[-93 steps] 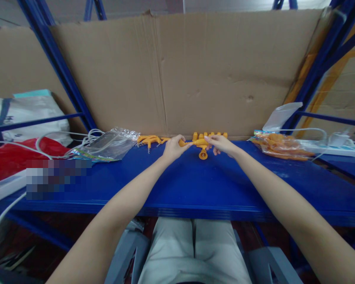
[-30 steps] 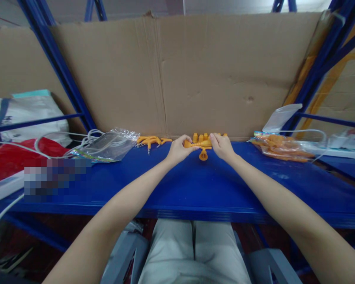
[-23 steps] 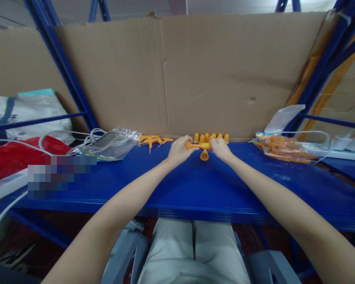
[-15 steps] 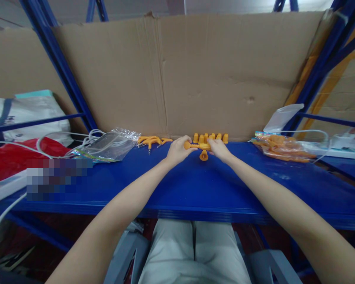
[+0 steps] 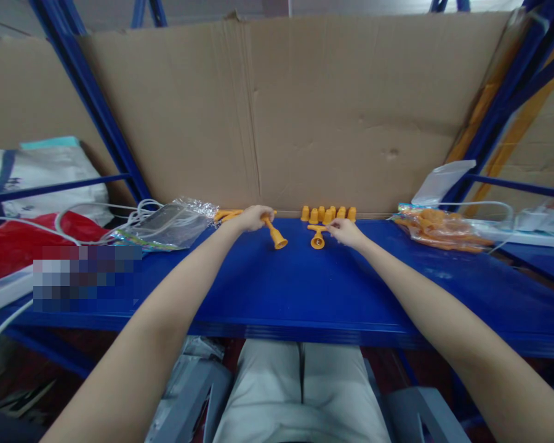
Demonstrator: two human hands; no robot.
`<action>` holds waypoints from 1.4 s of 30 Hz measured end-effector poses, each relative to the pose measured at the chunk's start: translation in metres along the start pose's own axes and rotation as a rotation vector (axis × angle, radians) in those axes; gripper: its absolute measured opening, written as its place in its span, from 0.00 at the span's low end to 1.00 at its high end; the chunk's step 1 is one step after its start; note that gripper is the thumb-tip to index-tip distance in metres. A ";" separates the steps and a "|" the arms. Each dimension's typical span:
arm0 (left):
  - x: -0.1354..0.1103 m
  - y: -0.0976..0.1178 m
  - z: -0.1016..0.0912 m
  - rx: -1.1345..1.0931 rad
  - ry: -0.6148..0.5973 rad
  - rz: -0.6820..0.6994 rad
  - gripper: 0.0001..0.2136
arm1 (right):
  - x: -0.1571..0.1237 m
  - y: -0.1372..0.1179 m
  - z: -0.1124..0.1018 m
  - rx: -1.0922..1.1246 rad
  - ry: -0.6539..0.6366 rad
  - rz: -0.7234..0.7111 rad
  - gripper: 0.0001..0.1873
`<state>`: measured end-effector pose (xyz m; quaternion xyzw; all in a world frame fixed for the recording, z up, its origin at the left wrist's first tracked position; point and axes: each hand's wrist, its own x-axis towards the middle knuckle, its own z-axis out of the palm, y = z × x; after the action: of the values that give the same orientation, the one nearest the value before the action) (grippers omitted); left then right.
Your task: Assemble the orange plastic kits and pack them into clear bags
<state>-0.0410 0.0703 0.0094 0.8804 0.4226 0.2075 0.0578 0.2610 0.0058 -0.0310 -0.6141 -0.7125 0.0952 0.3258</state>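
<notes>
My left hand [image 5: 257, 217], its fingers closed, holds an orange plastic corkscrew [image 5: 274, 235]. The flared bell end of this piece points down towards the front right. On the blue shelf, a second orange corkscrew [image 5: 318, 229] has a T-shaped handle and a round open bell facing me. The fingers of my right hand [image 5: 345, 230] pinch the right end of that handle. Just behind it, several orange cups [image 5: 327, 215] stand upside down in a group against the cardboard. More orange T-handles [image 5: 226, 215] lie behind my left hand, partly covered by it.
A clear plastic bag [image 5: 166, 226] and white cables [image 5: 141, 212] lie on the left, near a red cloth [image 5: 32, 243]. To the right is a bag of orange parts [image 5: 436, 227]. Cardboard [image 5: 323, 111] walls off the back of the blue shelf [image 5: 300, 283].
My hands were together around an orange corkscrew held sideways. My left hand has moved left with a corkscrew, its bell now tipped down. My right hand stays near the second corkscrew.
</notes>
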 end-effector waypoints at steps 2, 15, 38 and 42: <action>0.008 -0.003 0.006 -0.024 -0.109 0.029 0.09 | -0.002 -0.001 0.002 -0.008 -0.022 -0.022 0.11; 0.051 0.069 0.068 0.122 -0.141 -0.002 0.14 | -0.003 -0.002 0.010 -0.026 -0.232 -0.158 0.20; 0.040 0.041 0.042 0.173 -0.062 -0.211 0.16 | -0.006 0.005 0.024 -0.134 -0.238 -0.096 0.27; 0.028 0.000 0.009 0.255 -0.088 -0.367 0.17 | -0.006 0.004 0.024 -0.174 -0.260 -0.087 0.26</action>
<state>-0.0216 0.0927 0.0096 0.7972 0.5954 0.0998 0.0014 0.2500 0.0077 -0.0535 -0.5909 -0.7802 0.0978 0.1803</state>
